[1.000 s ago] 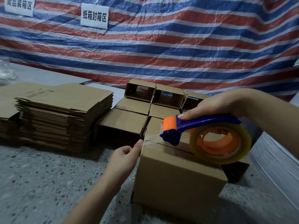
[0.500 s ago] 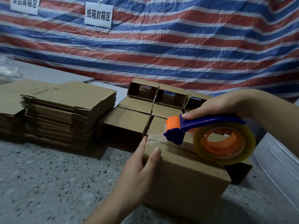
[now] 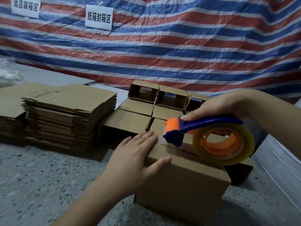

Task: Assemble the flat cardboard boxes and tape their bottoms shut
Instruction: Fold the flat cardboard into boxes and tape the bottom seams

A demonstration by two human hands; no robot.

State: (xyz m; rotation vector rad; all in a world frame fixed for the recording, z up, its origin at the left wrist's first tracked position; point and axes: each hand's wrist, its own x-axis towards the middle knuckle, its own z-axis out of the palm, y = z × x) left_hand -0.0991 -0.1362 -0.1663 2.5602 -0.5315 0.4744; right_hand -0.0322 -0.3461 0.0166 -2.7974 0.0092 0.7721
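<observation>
On the speckled stone floor (image 3: 32, 185) nearest you stands the cardboard box (image 3: 182, 181), its closed flaps facing up with a dark seam running across the top. Your left hand (image 3: 132, 159) lies flat against its near-left corner, fingers straight along the left side and thumb laid over the top edge, pressing rather than gripping. Your right hand (image 3: 216, 106) curls around the blue handle of the tape dispenser (image 3: 203, 136), index finger stretched along it toward the orange cutter head. The dispenser sits on the box top, straddling the seam, its blue nose just right of your left fingertips. The roll of clear tape (image 3: 223, 144) is glossy and yellowish around an orange hub; the box is matte brown corrugated board with crisp square edges. Just beyond it, more assembled boxes (image 3: 143, 108) cluster in rows, those at the far end showing open ends toward you. To the left rises a stack of flat cartons (image 3: 68, 115), layered edges ragged. Far behind hangs a crinkled red, white and blue striped tarp (image 3: 179, 46) bearing two white paper signs (image 3: 99, 17).
</observation>
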